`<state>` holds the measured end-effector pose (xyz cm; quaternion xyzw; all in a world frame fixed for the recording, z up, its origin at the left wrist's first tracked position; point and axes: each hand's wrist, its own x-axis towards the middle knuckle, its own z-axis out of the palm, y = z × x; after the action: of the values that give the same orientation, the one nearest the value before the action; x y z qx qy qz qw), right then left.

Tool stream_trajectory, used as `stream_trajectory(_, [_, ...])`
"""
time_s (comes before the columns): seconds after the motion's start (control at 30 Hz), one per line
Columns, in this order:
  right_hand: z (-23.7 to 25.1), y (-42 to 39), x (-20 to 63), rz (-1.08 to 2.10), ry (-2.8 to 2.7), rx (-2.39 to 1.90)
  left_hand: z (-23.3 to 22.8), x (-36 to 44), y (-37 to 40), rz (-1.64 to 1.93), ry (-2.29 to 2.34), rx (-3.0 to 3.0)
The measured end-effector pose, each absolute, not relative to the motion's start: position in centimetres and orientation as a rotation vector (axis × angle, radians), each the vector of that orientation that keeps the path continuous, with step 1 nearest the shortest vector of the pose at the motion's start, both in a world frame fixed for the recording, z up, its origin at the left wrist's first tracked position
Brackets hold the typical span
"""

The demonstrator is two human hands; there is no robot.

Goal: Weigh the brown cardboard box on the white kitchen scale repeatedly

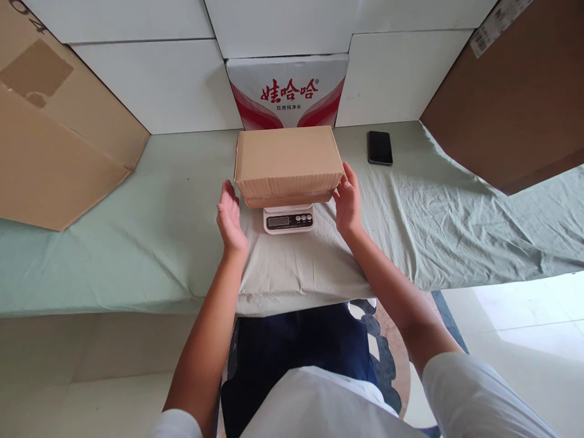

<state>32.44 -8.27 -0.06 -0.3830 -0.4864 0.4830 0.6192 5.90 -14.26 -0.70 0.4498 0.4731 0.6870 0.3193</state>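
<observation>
Pale green cloth with wrinkles toward the right covers a long tabletop, and along its back edge stand plain white panels and a white cardboard carton with red swooshes and red Chinese lettering. Large brown cardboard pieces flank the space: a light tan cardboard panel leans in from the left, and a darker brown cardboard panel with a white barcode label near its top rises on the right. Near the middle, in front of the carton, a closed rectangular tan cardboard box sits on top of a small white electronic scale, hiding all but the scale's front part, where a black control panel carries a small display and three round buttons; no reading can be made out on the display. Beside the box's left end, the left hand is spread flat, fingers extended upward and a narrow gap between it and the cardboard. At the opposite end, the right hand is loosely curved around the near right corner, fingers apart rather than clenched; whether it touches the box cannot be told. Farther right, a black smartphone lies on the cloth, well apart from the box. Pale floor tiles show below the front edge.
</observation>
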Motion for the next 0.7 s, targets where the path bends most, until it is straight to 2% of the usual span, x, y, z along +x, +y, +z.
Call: stream_trajectory(0.7, [0.4,-8.4,32.3,1.107,-1.136,-0.932,-1.6,5.5,-13.6,1.764,1.263,1.188])
